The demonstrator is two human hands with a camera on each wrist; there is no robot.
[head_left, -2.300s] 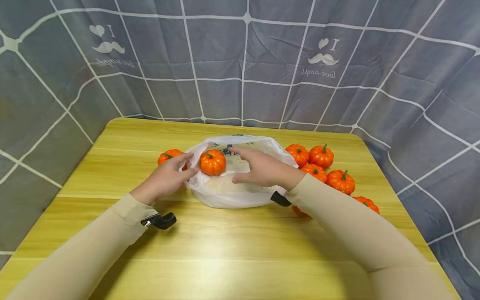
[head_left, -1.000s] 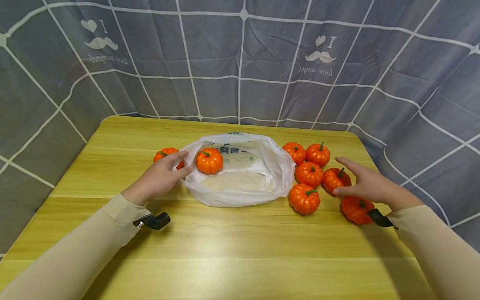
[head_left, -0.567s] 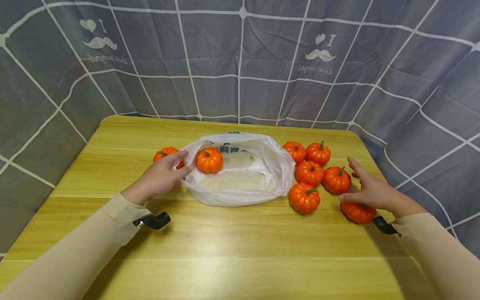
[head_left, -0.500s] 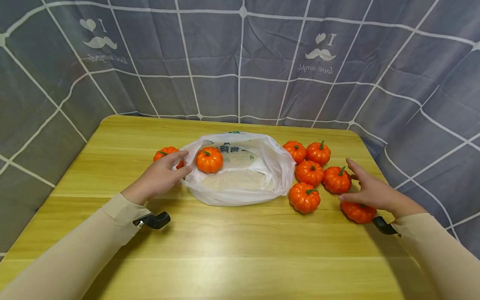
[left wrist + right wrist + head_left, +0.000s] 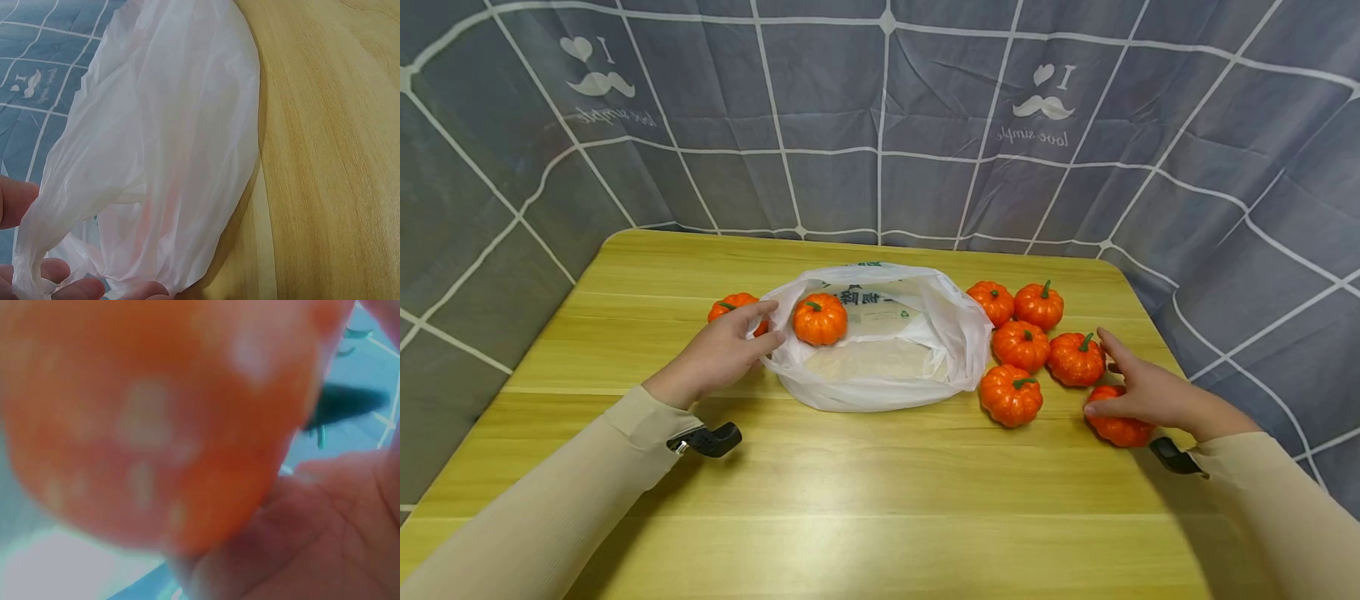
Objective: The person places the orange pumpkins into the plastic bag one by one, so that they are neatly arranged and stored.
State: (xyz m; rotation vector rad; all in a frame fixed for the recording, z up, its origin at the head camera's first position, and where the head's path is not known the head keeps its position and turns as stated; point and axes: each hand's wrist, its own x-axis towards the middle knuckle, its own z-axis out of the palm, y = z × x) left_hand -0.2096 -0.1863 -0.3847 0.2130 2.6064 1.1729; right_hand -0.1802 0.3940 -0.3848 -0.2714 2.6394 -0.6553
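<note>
My left hand (image 5: 724,348) holds the left rim of a white plastic bag (image 5: 880,398). In the left wrist view, its fingers curl through the bag's gathered edge (image 5: 37,237). The bag's mouth is spread wide, with one small orange pumpkin (image 5: 820,321) lying inside at the left. At the right, my right hand (image 5: 1161,398) grips another small pumpkin (image 5: 1118,430) from above, thumb on its near left side. That pumpkin (image 5: 162,425) fills much of the right wrist view, its dark green stem beside the palm; the far fingers are mostly hidden.
Several more small pumpkins (image 5: 1019,345) cluster between the bag and my right hand. One pumpkin (image 5: 730,305) lies left of the bag, partly behind my left hand. The wooden table (image 5: 850,500) ends at a grey checked curtain (image 5: 835,108).
My right hand has moved from over the bag to the right, passed over the pumpkins and come down around the nearest one on that side. My left hand stays at the bag's rim.
</note>
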